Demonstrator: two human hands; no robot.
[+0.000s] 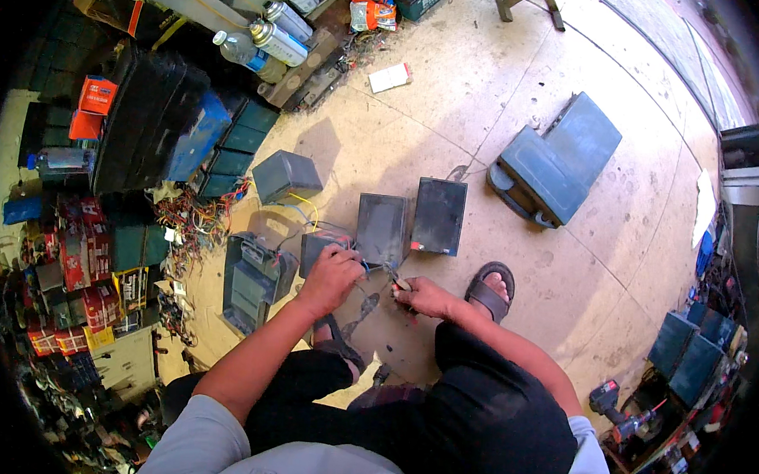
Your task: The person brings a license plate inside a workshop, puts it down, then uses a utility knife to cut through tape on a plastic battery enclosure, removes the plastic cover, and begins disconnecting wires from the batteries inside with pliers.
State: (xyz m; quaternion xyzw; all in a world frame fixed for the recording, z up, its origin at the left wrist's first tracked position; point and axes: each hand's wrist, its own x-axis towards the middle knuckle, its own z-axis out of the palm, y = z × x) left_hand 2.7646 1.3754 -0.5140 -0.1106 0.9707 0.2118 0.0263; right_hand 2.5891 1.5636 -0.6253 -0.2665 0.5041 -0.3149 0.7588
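I sit low over a concrete floor with several dark grey battery blocks in front of me. My left hand [331,277] rests on a small battery [315,247] and pinches the thin coloured wires that run from it. My right hand [423,296] grips a small hand tool [397,280] whose tip meets those wires. Two upright batteries, a grey one [381,229] and a darker one [439,215], stand just beyond my hands. Another grey battery [286,175] lies further left with a yellow wire leading from it.
An opened blue-grey casing [255,281] lies left of my hands beside a tangle of wires [195,220]. A blue-grey low seat [557,160] sits to the right. Spray cans [278,39] and stacked boxes [78,262] crowd the left. A cordless drill [617,413] lies lower right.
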